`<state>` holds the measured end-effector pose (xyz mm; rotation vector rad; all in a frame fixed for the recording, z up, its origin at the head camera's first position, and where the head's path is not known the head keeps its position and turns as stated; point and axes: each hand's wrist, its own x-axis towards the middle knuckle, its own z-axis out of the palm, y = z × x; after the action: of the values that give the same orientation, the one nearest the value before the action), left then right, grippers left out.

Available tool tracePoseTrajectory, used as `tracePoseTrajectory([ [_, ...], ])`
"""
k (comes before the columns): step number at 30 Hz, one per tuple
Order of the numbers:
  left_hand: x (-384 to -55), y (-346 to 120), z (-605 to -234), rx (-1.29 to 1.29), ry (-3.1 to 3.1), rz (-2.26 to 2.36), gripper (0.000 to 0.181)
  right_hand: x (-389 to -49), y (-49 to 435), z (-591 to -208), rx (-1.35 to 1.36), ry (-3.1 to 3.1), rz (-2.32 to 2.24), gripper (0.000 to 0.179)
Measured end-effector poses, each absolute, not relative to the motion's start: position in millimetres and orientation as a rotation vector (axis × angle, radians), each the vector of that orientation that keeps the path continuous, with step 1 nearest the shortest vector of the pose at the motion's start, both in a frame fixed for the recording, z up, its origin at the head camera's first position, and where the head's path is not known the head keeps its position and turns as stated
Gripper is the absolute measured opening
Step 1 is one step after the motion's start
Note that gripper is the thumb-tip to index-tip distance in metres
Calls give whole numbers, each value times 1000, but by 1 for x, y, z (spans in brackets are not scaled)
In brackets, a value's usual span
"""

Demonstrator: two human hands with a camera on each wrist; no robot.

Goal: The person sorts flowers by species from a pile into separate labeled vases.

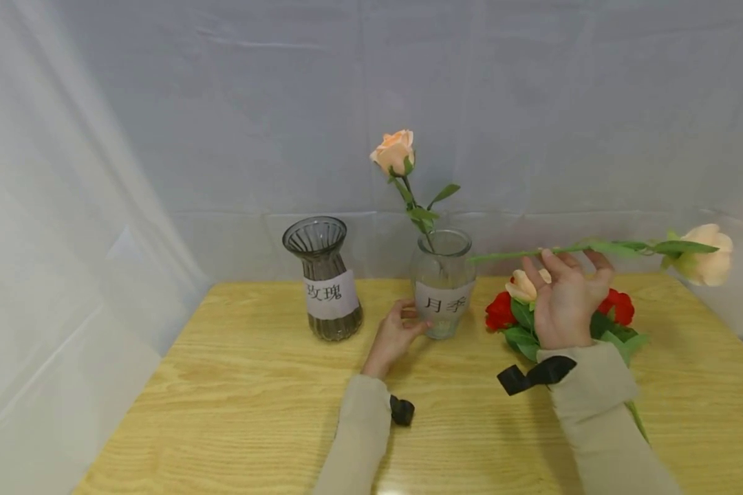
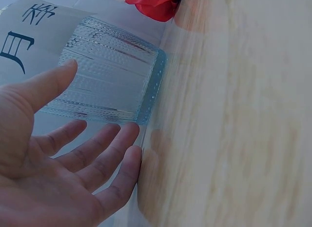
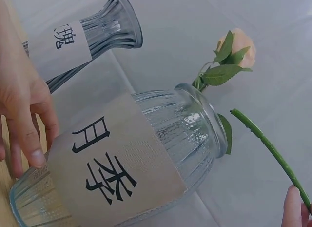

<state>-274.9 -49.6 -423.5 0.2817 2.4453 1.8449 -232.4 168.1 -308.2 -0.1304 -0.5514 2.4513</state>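
Observation:
A clear glass vase (image 1: 444, 275) with a white label bears one peach rose (image 1: 395, 152), leaning left. Beside the vase's lower left is my left hand (image 1: 398, 338). Its thumb touches the front of the glass, and its loosely extended fingers lie along the side in the left wrist view. Between thumb and fingers, my right hand (image 1: 566, 299) pinches the green stem of another peach rose (image 1: 706, 254). That rose lies nearly level, its bloom to the right. The cut end of its stem (image 3: 263, 139) points toward the vase mouth, apart from it in the right wrist view.
A smoky grey ribbed vase (image 1: 333, 282) with its own label stands at the left. Under and behind my right hand lie red flowers (image 1: 500, 311) and another peach flower (image 1: 523, 285) on the wooden table (image 1: 254, 412). Pale cloth (image 1: 254, 124) hangs behind the table.

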Motion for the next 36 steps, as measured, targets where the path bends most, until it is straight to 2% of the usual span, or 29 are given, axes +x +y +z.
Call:
tracePoseTrajectory([
  [21, -275, -50, -423, 268, 2411, 1859, 57, -258, 155, -296, -172, -671, 2416, 40],
  [28, -275, -50, -423, 264, 2411, 1852, 58, -265, 149, -297, -172, -811, 2356, 53],
  [36, -275, -50, -424, 259, 2402, 1863, 57, -269, 142, -298, -149, -903, 2319, 56],
])
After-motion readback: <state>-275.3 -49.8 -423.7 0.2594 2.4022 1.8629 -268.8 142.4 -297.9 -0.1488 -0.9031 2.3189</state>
